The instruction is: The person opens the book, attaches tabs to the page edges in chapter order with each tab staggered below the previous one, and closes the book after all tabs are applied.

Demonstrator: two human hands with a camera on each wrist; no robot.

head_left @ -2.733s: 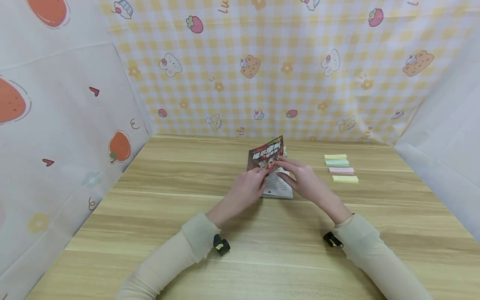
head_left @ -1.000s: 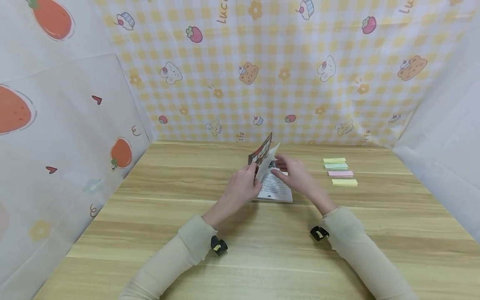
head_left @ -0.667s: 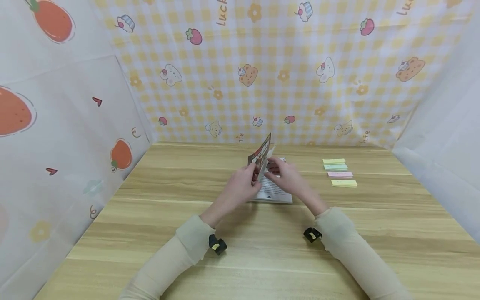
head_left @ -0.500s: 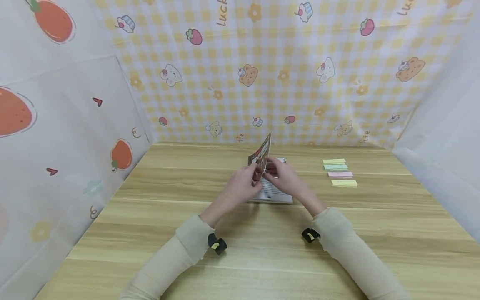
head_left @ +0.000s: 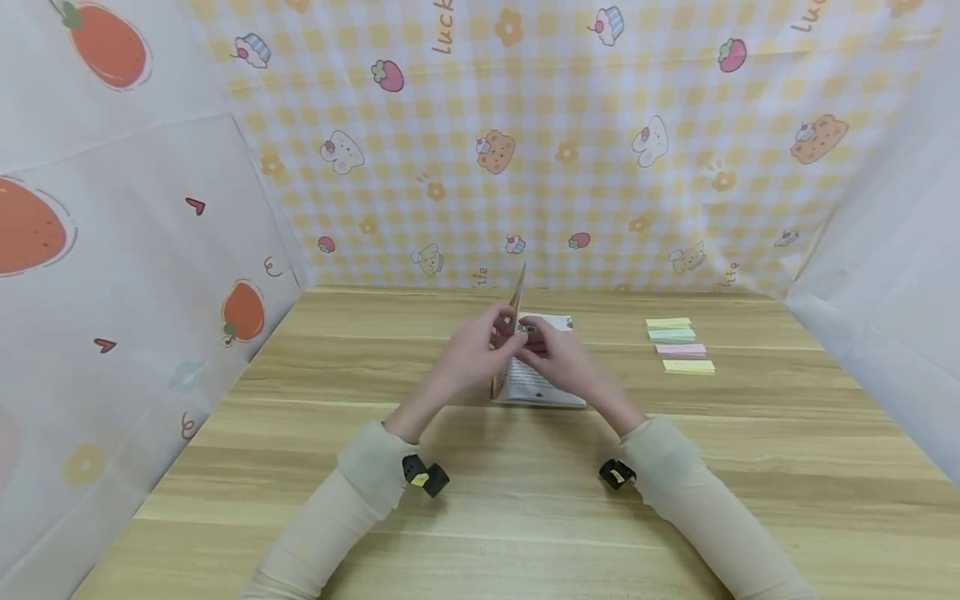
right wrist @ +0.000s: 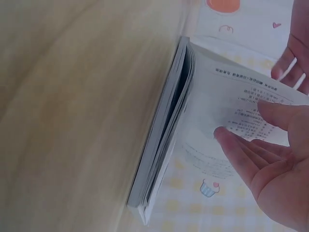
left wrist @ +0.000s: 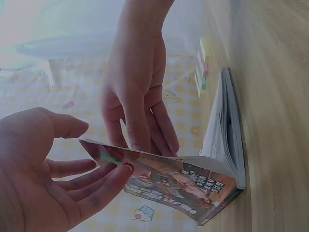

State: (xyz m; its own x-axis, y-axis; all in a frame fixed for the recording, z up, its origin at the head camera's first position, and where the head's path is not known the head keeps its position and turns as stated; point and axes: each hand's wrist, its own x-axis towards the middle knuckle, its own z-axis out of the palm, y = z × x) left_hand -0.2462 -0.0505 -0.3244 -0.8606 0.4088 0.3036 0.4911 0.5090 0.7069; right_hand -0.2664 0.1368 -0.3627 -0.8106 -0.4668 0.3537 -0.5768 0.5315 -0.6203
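Observation:
A paperback book (head_left: pixel 547 389) lies partly open on the table, its illustrated front cover (left wrist: pixel 176 188) raised nearly upright. My left hand (head_left: pixel 471 348) is at the outer side of the cover; in the left wrist view its fingertips touch the picture side, while the thumb stands apart near the cover's free edge. On the inner side is my right hand (head_left: pixel 566 360), with thumb and index finger spread in front of a printed page (right wrist: pixel 212 92) raised with the cover. Whether the right fingertips touch that page I cannot tell.
Several sticky-note pads in yellow, green and pink, such as the yellow pad (head_left: pixel 688 367), lie in a column right of the book. Behind the wooden table (head_left: pixel 525 500) hangs a yellow checked cloth (head_left: pixel 420 192). Each wrist wears a black camera.
The cover has swung further upright, towards the left, with a page beside it. My left hand has loosened its grip and its thumb has come over the edge; my right hand has moved left to the page.

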